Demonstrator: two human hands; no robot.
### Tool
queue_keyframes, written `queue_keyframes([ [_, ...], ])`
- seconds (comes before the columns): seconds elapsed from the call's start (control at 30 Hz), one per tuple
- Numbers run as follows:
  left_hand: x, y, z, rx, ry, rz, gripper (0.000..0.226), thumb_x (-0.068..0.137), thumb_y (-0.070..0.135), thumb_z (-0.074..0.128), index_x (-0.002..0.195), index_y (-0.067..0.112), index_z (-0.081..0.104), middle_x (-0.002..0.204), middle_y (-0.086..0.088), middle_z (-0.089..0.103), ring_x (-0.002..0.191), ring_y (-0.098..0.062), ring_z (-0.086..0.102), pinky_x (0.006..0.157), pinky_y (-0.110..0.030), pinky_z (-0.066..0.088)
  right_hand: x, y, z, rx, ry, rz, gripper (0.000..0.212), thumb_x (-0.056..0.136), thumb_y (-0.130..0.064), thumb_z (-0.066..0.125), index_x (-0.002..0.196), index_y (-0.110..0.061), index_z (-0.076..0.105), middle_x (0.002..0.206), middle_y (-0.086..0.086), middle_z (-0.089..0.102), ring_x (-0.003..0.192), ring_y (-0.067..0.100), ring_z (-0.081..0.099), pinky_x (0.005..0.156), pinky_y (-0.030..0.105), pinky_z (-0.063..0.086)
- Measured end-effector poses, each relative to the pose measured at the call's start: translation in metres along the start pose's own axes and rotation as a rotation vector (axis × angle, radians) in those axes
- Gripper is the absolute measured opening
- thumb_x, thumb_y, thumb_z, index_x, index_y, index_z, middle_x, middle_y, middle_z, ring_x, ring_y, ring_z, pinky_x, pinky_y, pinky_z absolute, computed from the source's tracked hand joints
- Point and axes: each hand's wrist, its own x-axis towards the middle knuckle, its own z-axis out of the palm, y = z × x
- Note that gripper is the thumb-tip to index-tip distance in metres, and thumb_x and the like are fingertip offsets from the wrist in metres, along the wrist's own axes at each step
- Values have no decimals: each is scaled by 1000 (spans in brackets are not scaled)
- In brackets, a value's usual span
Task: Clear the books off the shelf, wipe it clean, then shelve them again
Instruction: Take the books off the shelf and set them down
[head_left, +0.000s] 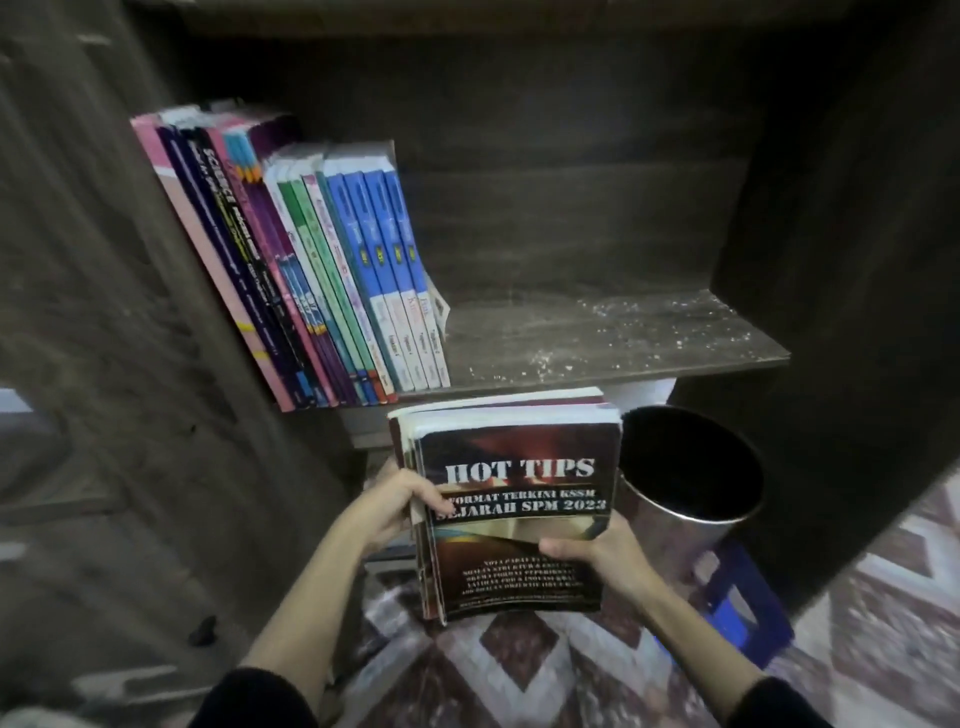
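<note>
You are in the clearing step, I judge: you are holding a stack of books (519, 499) just below the shelf's (597, 343) front edge, your left hand (395, 512) gripping its spine side, thumb curled over the cover, your right hand (597, 551) clasping the opposite edge likewise. A row of books (311, 260) is leaning at the shelf's left end, not yet removed; the right end is lying dusty. Next you are needing somewhere to set the stack down. The metal bin (691, 467) beside it is showing only darkness inside.

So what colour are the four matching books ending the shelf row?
The four books have blue spines, white at the bottom; head view.
</note>
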Motion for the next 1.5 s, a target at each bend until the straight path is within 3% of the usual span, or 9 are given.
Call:
queue_keyframes([
  [0.17,50,-55,-22,25,107,-147,13,59,-13,56,61,-5,66,73,-15,71,79,-31,65,77,-38,52,7,53,7,16,2,185,65,46,-13,88,106,-4,63,97,13,73,88,29,69,80,39,56],
  [0.27,80,-85,-38,92,54,-211,49,37,2,71,85,-4,63,100,-19,68,95,-32,62,92,-44,48,12,79,8,12,-37,305,70,43,-19,89,103,4,63,98,25,70,85,36,68,84,50,55],
  [0.37,103,-105,-42,136,33,-247,47,58,1,74,102,0,59,110,-14,66,101,-28,61,89,-41,49,20,103,5,45,-18,410,71,41,-15,90,104,4,63,98,24,70,88,41,67,85,51,54],
  [0.53,159,-137,-31,230,214,-111,97,51,34,81,136,18,37,130,-6,56,113,-26,56,91,-42,50,46,125,-2,199,84,524,37,61,11,80,94,5,65,87,21,71,71,31,68,68,37,58],
  [0.73,198,-156,-8,281,301,-47,56,86,13,64,134,22,38,123,-2,58,101,-17,54,78,-20,44,101,132,-8,301,142,540,41,54,5,85,91,5,68,97,29,67,84,38,64,87,56,51],
  [1.0,210,-187,6,426,372,-114,32,100,24,42,129,15,49,95,5,57,79,-10,54,66,-25,41,149,149,-13,236,151,679,15,75,9,70,86,1,64,69,12,71,54,22,68,49,30,56],
  [1.23,238,-172,17,498,473,-214,43,90,6,44,133,9,41,107,-7,59,91,-27,60,70,-33,49,194,150,-13,34,128,671,51,60,-1,84,107,6,63,106,24,68,93,36,67,88,51,53],
  [1.37,252,-167,13,464,438,-271,39,92,7,42,131,6,43,116,-12,59,101,-27,58,84,-35,48,215,130,0,-112,152,657,13,73,10,69,76,0,61,71,14,64,57,24,63,59,31,55],
  [1.5,255,-160,5,410,337,-267,31,97,10,40,125,2,47,95,-6,57,86,-20,53,79,-31,44,219,134,8,-89,257,610,27,70,19,39,54,-1,48,51,8,52,53,22,51,49,23,42],
])
